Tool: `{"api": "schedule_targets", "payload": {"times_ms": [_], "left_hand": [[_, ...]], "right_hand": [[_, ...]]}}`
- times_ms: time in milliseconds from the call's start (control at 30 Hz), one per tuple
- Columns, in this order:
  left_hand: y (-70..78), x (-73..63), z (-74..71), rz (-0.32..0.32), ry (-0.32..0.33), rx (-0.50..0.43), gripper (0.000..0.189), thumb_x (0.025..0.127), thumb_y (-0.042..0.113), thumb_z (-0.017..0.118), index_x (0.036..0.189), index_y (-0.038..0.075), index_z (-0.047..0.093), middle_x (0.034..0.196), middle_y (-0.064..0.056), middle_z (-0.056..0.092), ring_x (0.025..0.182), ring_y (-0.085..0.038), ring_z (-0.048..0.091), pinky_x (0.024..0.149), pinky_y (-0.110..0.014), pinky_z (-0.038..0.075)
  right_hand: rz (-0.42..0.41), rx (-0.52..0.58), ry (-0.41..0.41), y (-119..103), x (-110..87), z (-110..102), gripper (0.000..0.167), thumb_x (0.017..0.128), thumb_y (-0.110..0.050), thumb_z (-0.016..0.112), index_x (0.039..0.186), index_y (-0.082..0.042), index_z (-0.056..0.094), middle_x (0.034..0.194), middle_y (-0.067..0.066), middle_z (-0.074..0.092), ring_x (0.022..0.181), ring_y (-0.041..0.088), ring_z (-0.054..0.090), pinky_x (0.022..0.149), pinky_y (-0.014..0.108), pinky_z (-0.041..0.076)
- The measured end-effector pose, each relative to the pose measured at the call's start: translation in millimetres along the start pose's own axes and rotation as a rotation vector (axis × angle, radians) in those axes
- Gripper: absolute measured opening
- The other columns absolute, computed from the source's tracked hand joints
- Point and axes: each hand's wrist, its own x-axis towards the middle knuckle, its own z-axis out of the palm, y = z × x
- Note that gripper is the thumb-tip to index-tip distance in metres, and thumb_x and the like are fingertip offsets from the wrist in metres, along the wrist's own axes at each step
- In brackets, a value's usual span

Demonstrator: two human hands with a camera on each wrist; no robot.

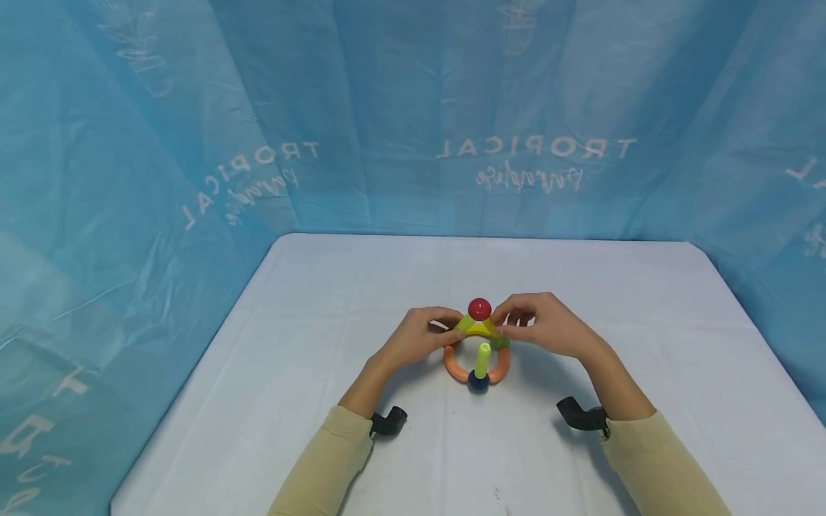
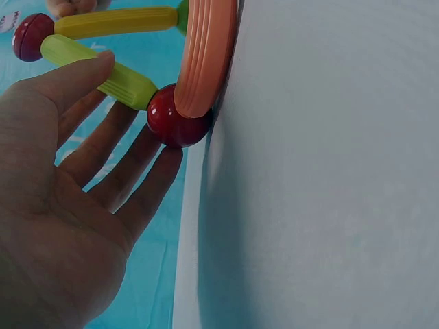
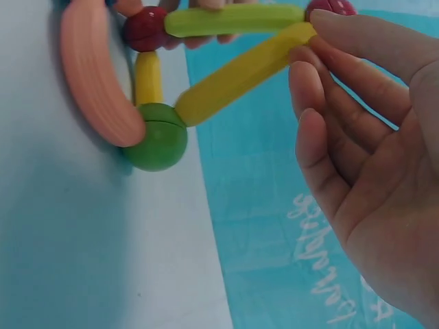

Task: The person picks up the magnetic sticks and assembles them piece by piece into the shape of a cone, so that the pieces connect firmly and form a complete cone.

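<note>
A toy frame of ribbed rods and balls stands on the table. Its base has curved orange rods (image 1: 454, 367), a dark blue ball (image 1: 478, 382) in front, a red ball (image 2: 171, 122) on the left and a green ball (image 3: 158, 147) on the right. A slanted light green rod (image 2: 130, 86) and a slanted yellow rod (image 3: 236, 72) meet at the top red ball (image 1: 480, 309). My left hand (image 1: 416, 337) pinches the light green rod between thumb and fingers. With fingertips at the yellow rod's upper end, beside the top ball, my right hand (image 1: 555, 326) grips it.
Another light green rod (image 1: 483, 360) rises from the dark blue ball. A short yellow rod (image 3: 147, 77) links the red and green base balls. The white table (image 1: 361, 279) is bordered by blue printed curtains (image 1: 400, 107). A black wrist mount (image 1: 390, 421) projects from each sleeve.
</note>
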Motion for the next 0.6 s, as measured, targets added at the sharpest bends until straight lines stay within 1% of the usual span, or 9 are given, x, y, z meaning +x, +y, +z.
{"api": "schedule_targets", "payload": {"times_ms": [100,200,400,500,600], "left_hand": [[-0.3,-1.2,-0.9,-0.005,0.002,-0.005,0.027,0.09,0.031,0.069,0.115,0.022,0.069,0.105,0.014,0.065,0.097,-0.005,0.059,0.082,-0.021,0.051],[-0.7,-1.3,-0.5,-0.009,0.007,-0.008,0.027,0.089,0.031,0.07,0.115,0.023,0.069,0.104,0.015,0.065,0.097,-0.005,0.06,0.082,-0.022,0.051],[-1.0,-2.1,-0.8,-0.006,0.015,-0.013,0.027,0.089,0.031,0.071,0.114,0.023,0.069,0.105,0.015,0.065,0.097,-0.005,0.06,0.082,-0.022,0.051],[-1.2,-1.8,-0.3,0.007,0.013,-0.017,0.027,0.089,0.031,0.07,0.115,0.023,0.069,0.106,0.014,0.065,0.098,-0.005,0.06,0.082,-0.022,0.051],[-1.3,-0.9,0.8,0.022,0.008,-0.024,0.027,0.089,0.031,0.07,0.115,0.023,0.069,0.106,0.014,0.065,0.099,-0.006,0.06,0.082,-0.022,0.051]], "right_hand": [[-0.014,0.025,-0.022,-1,-2.8,4,0.019,0.086,-0.025,0.074,0.104,-0.021,0.071,0.095,-0.01,0.066,0.083,0.016,0.058,0.072,0.036,0.051],[-0.028,0.063,-0.067,1,-8.0,9,0.021,0.086,-0.028,0.073,0.106,-0.021,0.07,0.096,-0.008,0.066,0.083,0.016,0.058,0.073,0.036,0.051],[-0.007,0.116,-0.158,1,-15.2,24,0.025,0.084,-0.034,0.075,0.108,-0.029,0.068,0.091,-0.006,0.066,0.081,0.016,0.06,0.073,0.039,0.051],[0.0,0.093,-0.189,2,-15.4,32,0.026,0.081,-0.041,0.076,0.102,-0.03,0.067,0.084,-0.006,0.065,0.075,0.015,0.06,0.068,0.036,0.051],[-0.016,0.024,-0.199,2,-14.8,38,0.024,0.078,-0.046,0.077,0.091,-0.03,0.065,0.077,-0.007,0.061,0.069,0.013,0.058,0.061,0.031,0.051]]}}
